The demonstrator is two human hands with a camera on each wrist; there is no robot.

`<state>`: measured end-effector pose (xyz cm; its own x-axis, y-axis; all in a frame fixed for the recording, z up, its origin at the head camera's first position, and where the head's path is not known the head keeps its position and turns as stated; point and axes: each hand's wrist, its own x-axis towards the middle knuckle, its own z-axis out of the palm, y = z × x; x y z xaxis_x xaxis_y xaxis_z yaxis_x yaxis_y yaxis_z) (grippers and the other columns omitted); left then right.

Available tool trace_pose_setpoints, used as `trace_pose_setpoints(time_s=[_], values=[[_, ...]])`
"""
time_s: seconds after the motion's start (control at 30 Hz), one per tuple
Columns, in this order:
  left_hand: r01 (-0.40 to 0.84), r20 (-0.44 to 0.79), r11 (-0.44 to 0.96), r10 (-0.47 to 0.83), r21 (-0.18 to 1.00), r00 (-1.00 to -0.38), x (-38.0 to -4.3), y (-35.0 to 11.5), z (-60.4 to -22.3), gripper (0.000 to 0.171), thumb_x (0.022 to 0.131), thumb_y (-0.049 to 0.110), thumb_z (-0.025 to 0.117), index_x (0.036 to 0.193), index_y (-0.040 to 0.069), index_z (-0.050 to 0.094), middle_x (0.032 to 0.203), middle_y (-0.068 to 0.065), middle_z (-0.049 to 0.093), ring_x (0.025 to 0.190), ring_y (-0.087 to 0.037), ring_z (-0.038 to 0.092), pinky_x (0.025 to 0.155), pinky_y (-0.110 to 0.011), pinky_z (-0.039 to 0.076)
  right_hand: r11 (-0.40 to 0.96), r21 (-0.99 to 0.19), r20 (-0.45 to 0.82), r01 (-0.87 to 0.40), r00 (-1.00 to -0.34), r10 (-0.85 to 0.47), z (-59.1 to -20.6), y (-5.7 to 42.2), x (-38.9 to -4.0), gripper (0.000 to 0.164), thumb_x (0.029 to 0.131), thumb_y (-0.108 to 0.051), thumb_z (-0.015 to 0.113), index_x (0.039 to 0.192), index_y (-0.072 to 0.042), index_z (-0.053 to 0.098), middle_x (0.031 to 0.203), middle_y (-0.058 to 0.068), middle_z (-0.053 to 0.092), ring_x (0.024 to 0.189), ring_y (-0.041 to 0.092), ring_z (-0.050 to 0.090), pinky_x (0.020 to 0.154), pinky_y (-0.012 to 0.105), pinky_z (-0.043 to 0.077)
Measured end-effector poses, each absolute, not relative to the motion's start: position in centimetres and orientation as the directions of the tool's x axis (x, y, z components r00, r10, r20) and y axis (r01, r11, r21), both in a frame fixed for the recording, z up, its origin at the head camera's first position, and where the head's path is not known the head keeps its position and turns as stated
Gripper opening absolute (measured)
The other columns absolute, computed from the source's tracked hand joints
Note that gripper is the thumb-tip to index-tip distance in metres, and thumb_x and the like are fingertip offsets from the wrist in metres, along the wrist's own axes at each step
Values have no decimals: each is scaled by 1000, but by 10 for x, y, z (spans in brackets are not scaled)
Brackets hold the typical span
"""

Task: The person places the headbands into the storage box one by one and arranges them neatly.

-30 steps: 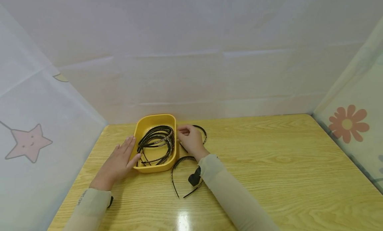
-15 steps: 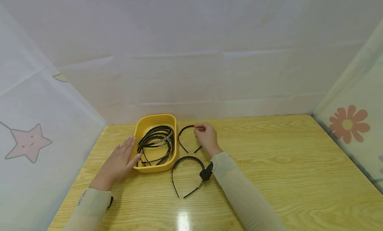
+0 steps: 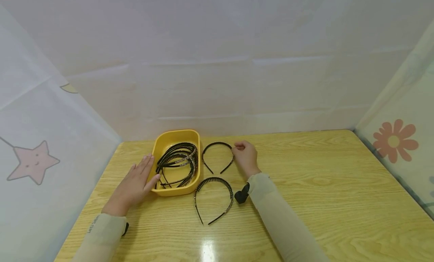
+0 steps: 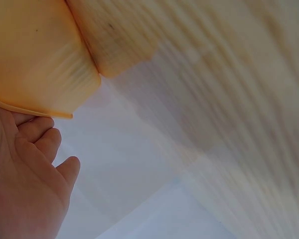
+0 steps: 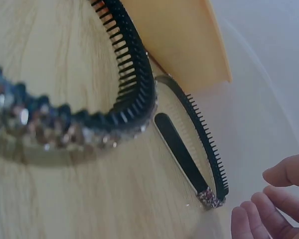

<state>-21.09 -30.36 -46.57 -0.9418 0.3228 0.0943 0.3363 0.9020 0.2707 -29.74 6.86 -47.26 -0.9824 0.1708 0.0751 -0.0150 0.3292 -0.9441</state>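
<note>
My left hand (image 3: 133, 184) lies with straight fingers along the left wall of a yellow bin (image 3: 174, 192), thumb at its near corner. In the left wrist view, those fingertips sit right at the bin's rim (image 4: 45, 113). Several black toothed headbands (image 3: 178, 156) with glittery parts are piled inside. Right of the bin, a headband (image 3: 218, 143) lies on the table, its ends toward me. Beside its right side is my right hand (image 3: 246, 156), loosely bent and holding nothing; the right wrist view shows thumb and fingers apart, off the headband's glittery part (image 5: 209, 198).
A second toothed headband (image 3: 213, 179) lies nearer me, below the first. The wooden table (image 3: 322, 186) extends to the right. Behind it hangs a pale sheet (image 3: 237, 88), with printed side sheets at left and right.
My right hand has moved right from beside the bin, along the far headband, and has come off it at its right side. The left hand and bin have stayed put.
</note>
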Motion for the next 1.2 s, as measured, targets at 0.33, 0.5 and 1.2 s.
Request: trace_pose_setpoints(time_s=[0.33,0.5,1.2], values=[[332,88,902,320,277,-943,-211,-304,-466,75,109,42,42,161,-3,13,168,-22,10,154,-40,9,125,-57,6,357,-928,-50,104,-986,158,-478,77,-297,25,95,-13,69,115,2,70,113,18,69,104,32,65,89,46,56],[336,101,900,320,279,-942,-211,-304,-467,74,109,42,43,161,-3,14,168,-21,11,154,-40,10,125,-57,6,384,-916,-68,115,-989,134,-479,77,-298,19,94,-13,70,106,1,72,113,17,69,103,34,64,88,48,56],[332,80,903,322,275,-943,-212,-305,-466,75,109,41,43,161,-3,13,168,-22,10,154,-40,9,124,-59,7,598,-799,-2,64,-995,103,-477,68,-302,10,91,-5,71,84,1,74,90,16,74,77,27,68,78,47,60]])
